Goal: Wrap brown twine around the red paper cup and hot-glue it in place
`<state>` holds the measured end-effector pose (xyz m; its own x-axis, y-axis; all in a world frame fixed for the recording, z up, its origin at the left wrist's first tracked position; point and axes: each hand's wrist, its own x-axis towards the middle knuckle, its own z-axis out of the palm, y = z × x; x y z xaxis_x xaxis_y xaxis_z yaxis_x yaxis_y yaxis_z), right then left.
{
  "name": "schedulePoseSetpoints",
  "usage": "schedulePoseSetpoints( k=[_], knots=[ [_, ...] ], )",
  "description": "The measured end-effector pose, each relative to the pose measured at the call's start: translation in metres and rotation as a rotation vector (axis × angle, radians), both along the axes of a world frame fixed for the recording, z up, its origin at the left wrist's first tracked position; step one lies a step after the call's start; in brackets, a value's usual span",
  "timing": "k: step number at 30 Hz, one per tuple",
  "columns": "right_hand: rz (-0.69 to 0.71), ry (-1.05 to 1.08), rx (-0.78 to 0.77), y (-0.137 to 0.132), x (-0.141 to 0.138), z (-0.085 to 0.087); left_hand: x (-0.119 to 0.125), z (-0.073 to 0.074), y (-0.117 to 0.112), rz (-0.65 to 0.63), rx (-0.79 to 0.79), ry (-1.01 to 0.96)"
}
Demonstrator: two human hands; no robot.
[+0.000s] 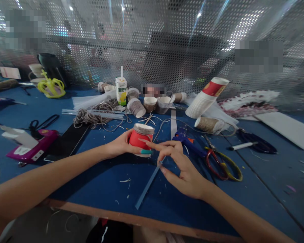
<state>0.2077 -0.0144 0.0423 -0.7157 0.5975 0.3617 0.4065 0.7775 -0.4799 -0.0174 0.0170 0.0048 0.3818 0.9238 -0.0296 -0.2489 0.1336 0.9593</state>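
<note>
My left hand (123,145) is closed around a red paper cup (137,137), keeping it upright above the table. Grey twine (143,128) is wound in a band just below the cup's rim. On the cup's right side, my right hand (178,165) reaches in with its index finger stretched out to the red wall. The other right fingers are bent, the thumb below them; I see nothing held there. A translucent strip (148,186), like a glue stick, slants beneath those fingertips. Whether they touch it is unclear.
A blue glue gun (188,141) and scissors (221,165) lie to the right. Behind are a twine heap (92,116), a drink carton (121,91), twine-wrapped cups (136,108) and a leaning cup stack (202,101). A purple power strip (32,146) sits left. The table's edge (96,215) is close.
</note>
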Motion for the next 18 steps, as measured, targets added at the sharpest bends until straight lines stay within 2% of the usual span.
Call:
schedulePoseSetpoints(
  k=[6,11,18],
  knots=[
    [-0.058,0.028,-0.041,-0.0024,-0.0029,0.0025,0.0010,0.0026,-0.0018,0.005,-0.016,0.014],
    [-0.012,0.032,-0.032,-0.0012,-0.0008,0.0005,-0.0006,0.0014,-0.0004,0.003,-0.016,-0.018],
    [-0.030,0.037,-0.042,-0.0007,-0.0001,-0.0004,-0.0032,0.0008,0.0007,-0.088,-0.009,-0.128]
  ],
)
